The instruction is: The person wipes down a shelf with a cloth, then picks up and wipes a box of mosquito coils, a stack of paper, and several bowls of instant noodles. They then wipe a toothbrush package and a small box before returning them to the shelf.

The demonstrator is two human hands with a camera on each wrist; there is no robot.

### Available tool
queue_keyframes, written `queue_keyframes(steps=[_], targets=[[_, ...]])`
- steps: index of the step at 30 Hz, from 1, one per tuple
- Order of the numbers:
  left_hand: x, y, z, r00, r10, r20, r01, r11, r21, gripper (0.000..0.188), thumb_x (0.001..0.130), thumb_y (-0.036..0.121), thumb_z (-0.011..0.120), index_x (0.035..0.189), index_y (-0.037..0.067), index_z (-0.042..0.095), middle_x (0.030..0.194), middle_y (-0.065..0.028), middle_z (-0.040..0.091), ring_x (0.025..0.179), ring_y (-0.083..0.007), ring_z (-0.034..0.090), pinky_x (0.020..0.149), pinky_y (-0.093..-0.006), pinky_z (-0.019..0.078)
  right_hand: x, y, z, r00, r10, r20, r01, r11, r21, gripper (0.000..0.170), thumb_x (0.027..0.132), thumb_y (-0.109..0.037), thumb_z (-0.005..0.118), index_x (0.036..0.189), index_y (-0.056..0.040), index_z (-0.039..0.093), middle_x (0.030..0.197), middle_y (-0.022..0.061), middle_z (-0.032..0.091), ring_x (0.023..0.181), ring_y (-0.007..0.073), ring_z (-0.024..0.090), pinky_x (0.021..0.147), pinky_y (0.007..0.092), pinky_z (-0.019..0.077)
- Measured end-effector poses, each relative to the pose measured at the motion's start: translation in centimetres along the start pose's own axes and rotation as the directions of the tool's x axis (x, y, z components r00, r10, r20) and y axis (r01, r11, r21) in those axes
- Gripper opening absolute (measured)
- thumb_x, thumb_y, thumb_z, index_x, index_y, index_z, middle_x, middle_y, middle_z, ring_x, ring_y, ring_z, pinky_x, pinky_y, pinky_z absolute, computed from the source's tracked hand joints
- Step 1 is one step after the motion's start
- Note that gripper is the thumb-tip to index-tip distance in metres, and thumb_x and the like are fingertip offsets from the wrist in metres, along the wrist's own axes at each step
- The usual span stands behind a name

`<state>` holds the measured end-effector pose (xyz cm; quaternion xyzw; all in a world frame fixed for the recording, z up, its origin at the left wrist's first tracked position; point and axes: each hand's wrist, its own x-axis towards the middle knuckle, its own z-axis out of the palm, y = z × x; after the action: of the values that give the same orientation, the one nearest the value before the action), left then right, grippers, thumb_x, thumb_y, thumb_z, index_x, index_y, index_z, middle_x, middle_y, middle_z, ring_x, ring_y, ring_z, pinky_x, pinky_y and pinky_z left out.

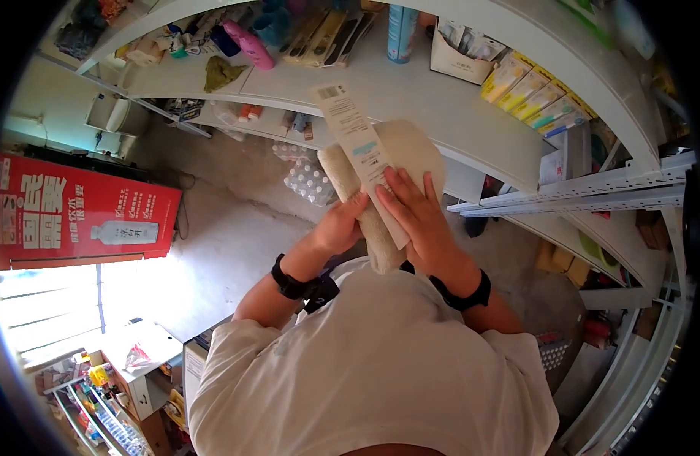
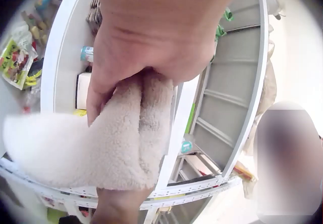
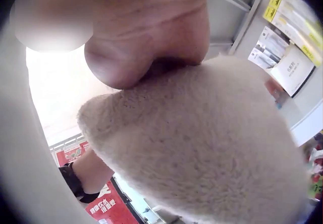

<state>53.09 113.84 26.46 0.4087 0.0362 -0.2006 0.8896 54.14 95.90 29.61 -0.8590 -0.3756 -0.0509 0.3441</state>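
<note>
A folded cream fleecy item (image 1: 379,235) is held in front of the chest, with a long printed card (image 1: 354,137) lying along it. My left hand (image 1: 341,228) grips its left fold, thumb on top near the card. Straight fingers of my right hand (image 1: 424,220) press on the card and the fleece's right part. In the left wrist view the fleece (image 2: 131,133) hangs beneath my left hand (image 2: 151,47). The right wrist view has the fleece (image 3: 202,138) against my right palm (image 3: 146,37), its fingers hidden.
A white shelf (image 1: 395,95) ahead holds a blue spray can (image 1: 402,34), a pink bottle (image 1: 247,44), a white box (image 1: 458,61) and yellow-topped packs (image 1: 536,95). At left stands a red printed box (image 1: 84,213); below it a white-topped desk (image 1: 141,346). More shelving runs along the right.
</note>
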Motion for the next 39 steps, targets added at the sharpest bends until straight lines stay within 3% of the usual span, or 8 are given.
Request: queue_keyframes(steps=[5,8,12,18,19,22,31,39], targets=[[1.7,3.7,-1.3,0.972,0.155,-0.179,-0.198,0.946,-0.256,0.061,0.096,0.051,0.033,0.138,0.007,0.032,0.137,-0.0134,0.042,0.125,-0.0304,0.042,0.104,-0.0458,0.0356,0.0,-0.1,0.4,0.992,-0.06,0.114,0.064,0.998,-0.03,0.062,0.078,0.004,0.044,0.138,-0.0112,0.041,0.147,0.0116,0.032,0.135,0.0317,0.03,0.11,0.0532,0.0178],[2.7,6.4,-1.7,0.961,0.277,0.009,-0.254,0.894,-0.37,0.066,0.095,0.056,0.032,0.138,0.007,0.031,0.137,-0.0135,0.042,0.125,-0.0311,0.042,0.105,-0.0464,0.0347,-0.6,-0.4,1.1,0.996,-0.026,0.089,0.031,0.998,-0.054,0.062,0.078,0.005,0.043,0.138,-0.0105,0.041,0.147,0.0126,0.032,0.136,0.0329,0.028,0.109,0.0535,0.0192],[3.6,3.8,-0.6,0.976,0.026,0.218,-0.035,0.999,0.042,0.074,0.091,0.061,0.034,0.142,0.007,0.026,0.142,-0.0116,0.037,0.13,-0.0296,0.036,0.107,-0.045,0.0299,-0.7,-0.9,1.0,0.99,0.102,-0.097,-0.107,0.993,-0.049,0.061,0.078,0.005,0.043,0.138,-0.0088,0.041,0.147,0.016,0.031,0.135,0.0356,0.029,0.109,0.0544,0.0198],[4.0,4.8,-0.4,0.789,-0.006,0.615,0.251,0.916,-0.314,0.073,0.092,0.047,0.047,0.147,0.01,0.014,0.15,-0.0103,0.023,0.137,-0.0267,0.025,0.11,-0.045,0.0221,-0.3,-0.4,0.4,0.931,0.215,-0.295,-0.191,0.975,0.109,0.059,0.08,0.009,0.04,0.137,-0.0046,0.041,0.145,0.0198,0.032,0.133,0.0382,0.032,0.11,0.0487,0.0208],[3.9,5.1,-0.7,0.811,-0.037,0.583,0.308,0.876,-0.372,0.073,0.09,0.033,0.057,0.146,0.01,0.015,0.147,-0.0105,0.028,0.134,-0.0266,0.03,0.108,-0.0446,0.0266,-0.1,-0.5,0.2,0.931,0.212,-0.297,-0.18,0.975,0.132,0.058,0.08,0.01,0.041,0.136,-0.0041,0.041,0.145,0.0201,0.033,0.133,0.0383,0.032,0.111,0.0477,0.0214],[4.1,5.1,-1.7,0.91,-0.076,0.408,0.018,0.989,0.145,0.078,0.084,0.029,0.066,0.143,0.009,0.019,0.143,-0.0112,0.033,0.129,-0.0263,0.038,0.105,-0.0429,0.033,0.3,-1.2,0.2,0.946,0.182,-0.269,-0.143,0.977,0.16,0.059,0.079,0.011,0.042,0.136,-0.0033,0.042,0.144,0.0209,0.033,0.132,0.0384,0.033,0.111,0.0457,0.0237],[5.3,3.5,-4.0,0.959,-0.09,0.268,0.107,0.993,-0.051,0.081,0.079,0.036,0.072,0.137,0.003,0.027,0.13,-0.0131,0.046,0.12,-0.0251,0.047,0.099,-0.0393,0.0418,1.1,-1.3,1.1,0.971,0.173,-0.163,-0.161,0.983,0.088,0.065,0.074,0.013,0.048,0.136,-0.0064,0.042,0.142,0.0201,0.036,0.129,0.037,0.038,0.108,0.0472,0.0302],[4.8,5.4,-2.2,0.959,-0.066,0.276,0.032,0.991,0.127,0.07,0.08,0.026,0.069,0.133,-0.001,0.032,0.122,-0.014,0.051,0.112,-0.0235,0.052,0.095,-0.0358,0.0432,0.2,-0.6,2.2,0.971,0.14,-0.192,-0.144,0.99,-0.007,0.063,0.075,0.011,0.051,0.136,-0.0056,0.042,0.143,0.0198,0.035,0.13,0.0371,0.037,0.107,0.0484,0.0302]])
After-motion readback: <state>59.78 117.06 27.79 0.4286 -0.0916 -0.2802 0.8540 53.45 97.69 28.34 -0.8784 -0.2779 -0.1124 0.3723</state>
